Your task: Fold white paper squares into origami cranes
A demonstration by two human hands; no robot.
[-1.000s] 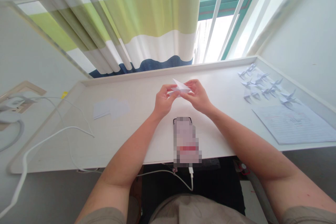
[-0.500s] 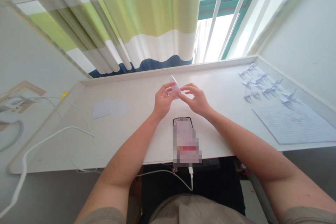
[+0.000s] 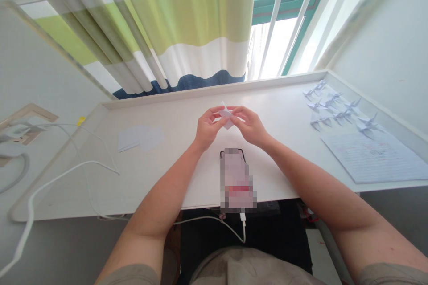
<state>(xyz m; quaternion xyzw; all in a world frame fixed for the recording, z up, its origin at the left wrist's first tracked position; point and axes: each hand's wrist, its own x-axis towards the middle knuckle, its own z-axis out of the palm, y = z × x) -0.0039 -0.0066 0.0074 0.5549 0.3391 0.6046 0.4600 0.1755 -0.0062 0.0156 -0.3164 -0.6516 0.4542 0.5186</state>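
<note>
Head camera gives me both bare hands close together over the middle of the white desk [image 3: 174, 173], with a small piece of folded white paper [image 3: 228, 120] between them. I see the left hand [image 3: 207, 127] pinching it from the left side, thumb on the near face and fingers behind; its grip is narrow. From the other side, the right hand [image 3: 250, 124] has its thumb on the same piece and its forefinger near the top, so I read that grip as narrow as well, both hands holding the one paper. One tip of it points up, away from the wearer, and a lower corner shows beneath the thumbs; the finer creases are too small for me to make out. Below the hands, a phone [image 3: 235, 178] lies at the near edge of the desk, its screen blurred out, with a white charging cable [image 3: 243, 222] plugged into its near end. Off to the left I have some loose white paper sheets [image 3: 137, 138], overlapping one another. Over on the right, a cluster of pointed paper figures [image 3: 344, 115] stands just beyond a sheet of lined paper [image 3: 374, 160] covered in writing.
</note>
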